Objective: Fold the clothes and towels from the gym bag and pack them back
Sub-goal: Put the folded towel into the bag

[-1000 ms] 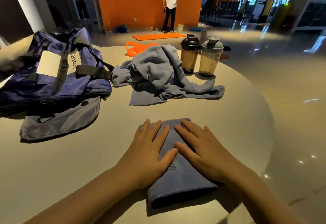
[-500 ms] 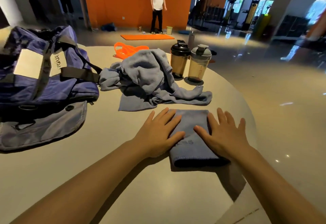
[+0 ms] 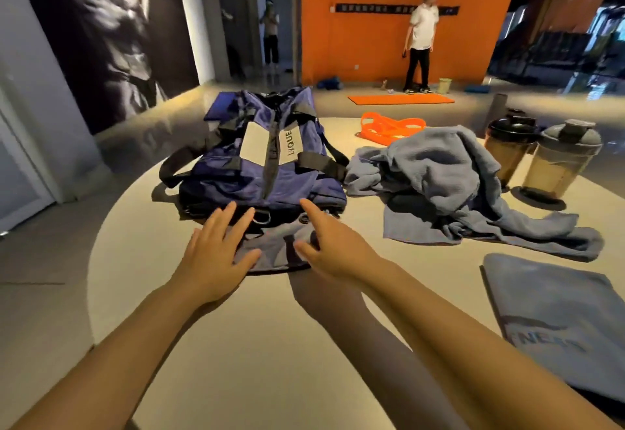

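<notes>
A blue gym bag [image 3: 270,159] with black straps lies on the round table [image 3: 257,345], its grey end flap [image 3: 277,243] folded down toward me. My left hand [image 3: 216,253] is stretched out with spread fingers over the flap's left side. My right hand [image 3: 331,247] reaches over the flap's right side, fingers extended toward the bag's open end. Neither hand holds anything. A folded blue-grey towel [image 3: 558,314] with lettering lies at the right. A crumpled heap of blue-grey towels and clothes [image 3: 446,179] sits right of the bag.
Two shaker bottles [image 3: 541,159] stand behind the heap at the right. An orange resistance band [image 3: 389,128] lies at the table's far side. The table edge curves close on the left. A person stands by an orange mat on the floor beyond.
Both hands left the folded towel and moved left to the bag's flap. The view swung left, so the folded towel now lies at the right.
</notes>
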### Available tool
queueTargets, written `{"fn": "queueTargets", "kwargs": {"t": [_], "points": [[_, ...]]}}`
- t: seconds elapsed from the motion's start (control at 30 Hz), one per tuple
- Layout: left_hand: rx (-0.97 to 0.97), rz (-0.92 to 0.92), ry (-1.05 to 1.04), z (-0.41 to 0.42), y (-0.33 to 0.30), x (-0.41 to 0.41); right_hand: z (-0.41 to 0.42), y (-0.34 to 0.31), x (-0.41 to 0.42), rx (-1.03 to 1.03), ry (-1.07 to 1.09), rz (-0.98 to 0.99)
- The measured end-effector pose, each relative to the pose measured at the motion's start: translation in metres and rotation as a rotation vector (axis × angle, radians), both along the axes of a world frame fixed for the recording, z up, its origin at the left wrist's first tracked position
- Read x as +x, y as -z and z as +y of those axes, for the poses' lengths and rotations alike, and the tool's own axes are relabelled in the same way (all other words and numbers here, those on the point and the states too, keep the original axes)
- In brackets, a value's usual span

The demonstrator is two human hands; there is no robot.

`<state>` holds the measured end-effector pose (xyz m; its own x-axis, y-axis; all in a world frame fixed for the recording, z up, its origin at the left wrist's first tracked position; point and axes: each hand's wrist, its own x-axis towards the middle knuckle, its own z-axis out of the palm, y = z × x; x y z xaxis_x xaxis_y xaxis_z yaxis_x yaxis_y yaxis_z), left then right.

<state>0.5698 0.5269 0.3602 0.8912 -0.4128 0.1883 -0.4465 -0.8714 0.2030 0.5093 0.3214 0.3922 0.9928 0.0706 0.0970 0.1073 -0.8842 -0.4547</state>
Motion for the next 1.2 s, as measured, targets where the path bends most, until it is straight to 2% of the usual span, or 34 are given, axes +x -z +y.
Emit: {"fn": "queueTargets", "kwargs": {"t": [0.07, 0.13, 0.3, 0.6, 0.8, 0.93, 1.0, 1.07, 1.2], "points": [[0.081, 0.08, -0.031, 0.001, 0.009, 0.003, 0.011, 0.017, 0.02, -0.023, 0.018, -0.002], [0.108, 0.073, -0.033, -0.001, 0.01, 0.006, 0.014, 0.035, 0.029, -0.144, 0.053, -0.051], [0.116, 0.061, -0.017, 0.0, 0.012, 0.006, 0.012, 0.047, 0.027, -0.149, 0.062, -0.096], [0.121, 0.098, 0.013, 0.012, 0.007, -0.056, 0.021, 0.044, -0.038, -0.198, 0.037, -0.133], [0.01, 0.128, 0.016, 0.043, 0.009, -0.167, 0.037, 0.034, -0.145, -0.307, -0.085, -0.252], [-0.208, 0.055, 0.009, 0.054, 0.027, -0.233, 0.044, 0.031, -0.203, -0.369, -0.125, -0.234], [-0.243, 0.037, 0.021, 0.058, 0.034, -0.252, 0.043, 0.03, -0.218, -0.408, -0.151, -0.258], [-0.239, -0.027, 0.028, 0.062, 0.038, -0.264, 0.044, 0.028, -0.23, -0.426, -0.158, -0.273], [-0.393, -0.249, 0.001, 0.074, 0.03, -0.271, 0.05, 0.021, -0.238, -0.331, -0.121, -0.271]]}}
